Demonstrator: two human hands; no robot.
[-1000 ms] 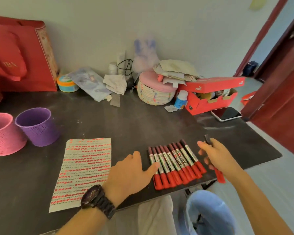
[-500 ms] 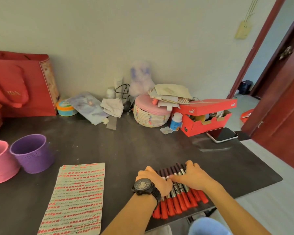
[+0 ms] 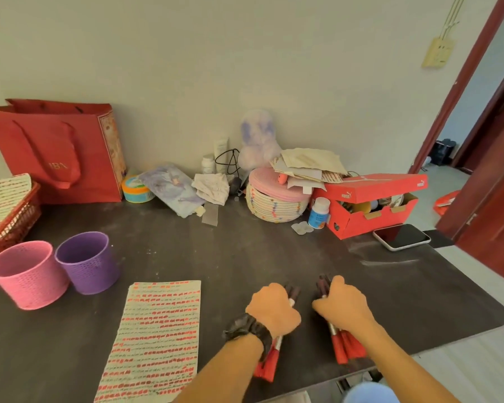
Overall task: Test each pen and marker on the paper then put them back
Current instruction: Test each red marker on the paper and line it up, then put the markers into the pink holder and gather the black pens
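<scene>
the left hand (image 3: 272, 308) and the right hand (image 3: 344, 308) each take a share of the markers, near the front edge of the desk (image 3: 245, 257). the left fingers (image 3: 277, 290) are curled down and clamped round the left bunch (image 3: 269, 362). the right fingers (image 3: 336, 283) are clamped the same way round the right bunch (image 3: 346, 346). dark caps poke out just past the fingertips toward the wall, and the red ends trail back under the wrists. whether the bunches rest on the desk or are just off it, i cannot tell.

splitting them in two looks sensible: one hand would likely not close round so many barrels at once.

the paper (image 3: 157, 338) lies flat just left of the left fingers, covered top to bottom in red strokes, so testing seems finished and this reads as gathering up. the purple cup (image 3: 88, 263) and pink cup (image 3: 26, 274) stand side by side well left of the fingers, beyond the paper. they look like the likely homes for the bunches. a loose grip could let smooth barrels slide out.
</scene>
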